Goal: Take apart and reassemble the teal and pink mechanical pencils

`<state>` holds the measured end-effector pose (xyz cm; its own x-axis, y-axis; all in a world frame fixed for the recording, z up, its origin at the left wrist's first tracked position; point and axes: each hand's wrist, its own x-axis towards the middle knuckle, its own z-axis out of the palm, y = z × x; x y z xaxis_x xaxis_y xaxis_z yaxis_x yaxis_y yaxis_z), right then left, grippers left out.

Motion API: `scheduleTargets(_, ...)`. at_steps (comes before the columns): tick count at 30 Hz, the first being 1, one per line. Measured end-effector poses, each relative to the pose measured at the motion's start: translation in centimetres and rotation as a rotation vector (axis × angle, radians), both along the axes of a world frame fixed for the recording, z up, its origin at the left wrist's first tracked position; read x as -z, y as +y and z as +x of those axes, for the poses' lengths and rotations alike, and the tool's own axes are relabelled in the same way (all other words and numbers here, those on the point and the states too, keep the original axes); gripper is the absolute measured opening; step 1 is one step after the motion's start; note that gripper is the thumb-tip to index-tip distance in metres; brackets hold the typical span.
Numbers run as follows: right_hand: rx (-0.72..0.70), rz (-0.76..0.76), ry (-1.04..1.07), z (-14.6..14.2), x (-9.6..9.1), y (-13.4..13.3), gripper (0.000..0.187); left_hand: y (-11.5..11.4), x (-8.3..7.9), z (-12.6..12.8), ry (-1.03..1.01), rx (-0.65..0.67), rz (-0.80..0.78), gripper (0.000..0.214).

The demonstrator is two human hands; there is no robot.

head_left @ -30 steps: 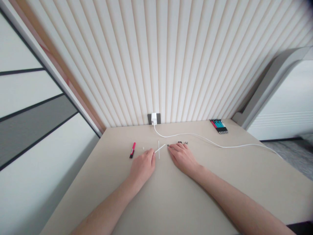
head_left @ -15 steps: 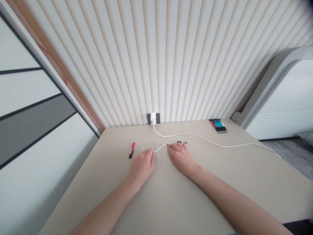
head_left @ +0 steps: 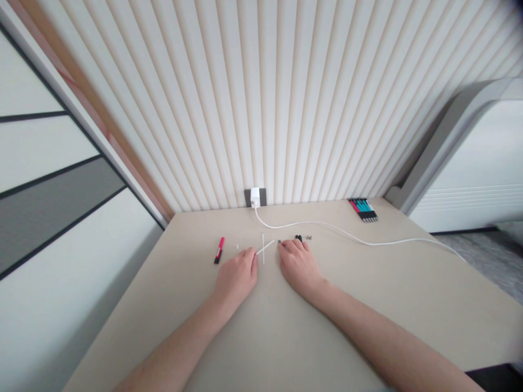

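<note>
Crossing just above the middle of the frame, a slanted white stick (head_left: 268,245) and an upright white stick (head_left: 263,257) lie flat on the beige table (head_left: 278,337); which one is on top is too small to tell. The lower end of the slanted stick reaches the fingertips of the left hand (head_left: 236,280). Those fingers are bunched together and curled, but whether they pinch the stick, I cannot tell. The right hand (head_left: 298,267) lies palm down just to the right of the sticks, its fingers slightly spread on the table. Its fingertips are just beside a few small dark parts (head_left: 298,238), and one tiny dark bit (head_left: 279,241) sits by the first finger.

Left of the left hand lie a red marker (head_left: 219,250) and a small pale crumb (head_left: 237,246). A white charger (head_left: 255,197) sits in a dark wall socket (head_left: 262,197) at the back edge of the table. Its white cable (head_left: 322,225) runs right across the table. Farther right, at the back, is a row of colored pens (head_left: 363,209).
</note>
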<state>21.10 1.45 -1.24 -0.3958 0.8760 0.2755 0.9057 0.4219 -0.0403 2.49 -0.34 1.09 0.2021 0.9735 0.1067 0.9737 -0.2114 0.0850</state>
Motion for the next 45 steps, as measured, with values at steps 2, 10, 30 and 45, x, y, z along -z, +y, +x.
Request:
scheduleTargets(2, 0.003, 0.004, -0.009, 0.0, -0.1, 0.0, 0.019, 0.0, 0.1, 0.0, 0.001, 0.001, 0.01, 0.024)
scheduleTargets(10, -0.011, 0.014, 0.007, 0.0, -0.5, -0.2, 0.022, 0.0, -0.1, 0.0, -0.005, -0.005, -0.004, 0.024)
scheduleTargets(30, -0.368, 0.155, 0.287, 1.0, -1.3, -0.8, 0.042, -0.4, 0.2, 0.0, -0.285, 0.235, 0.057, 0.023)
scheduleTargets(45, -0.308, 0.073, 0.233, 0.7, -0.5, -0.6, 0.03, -0.4, 0.0, 0.1, -0.143, 0.173, 0.017, 0.024)
